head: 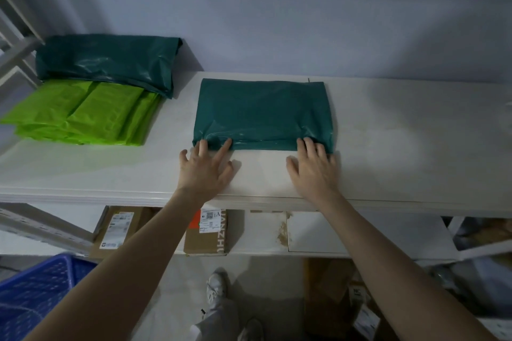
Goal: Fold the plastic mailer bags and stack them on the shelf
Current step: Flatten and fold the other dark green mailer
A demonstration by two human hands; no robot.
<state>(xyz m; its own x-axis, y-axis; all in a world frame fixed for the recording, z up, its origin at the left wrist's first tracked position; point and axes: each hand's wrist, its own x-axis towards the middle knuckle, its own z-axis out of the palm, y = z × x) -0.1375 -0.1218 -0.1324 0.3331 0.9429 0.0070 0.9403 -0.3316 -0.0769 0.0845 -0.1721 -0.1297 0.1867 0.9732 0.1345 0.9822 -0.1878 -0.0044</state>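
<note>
Hands down flat on the shelf [388,147], and we're looking at a dark green mailer bag [263,113] lying flat near the middle of the top board, its far edge close to the back edge by the wall. Our left hand [205,171] has its fingers spread and straight, tips pressing the bag's near-left corner. Our right hand [313,169] does likewise at the near-right corner, fingers straight and released, nothing grasped, palm resting on the bare board by the front edge.

Over at the left end of the shelf we've got a stack of bright green bags [83,116], and a folded dark green bundle [110,61] sits on the stack's far part, toward the back-left corner.

Below the front edge, cardboard boxes [206,232] sit on a lower shelf, and a blue crate [36,291] shows at lower left.
</note>
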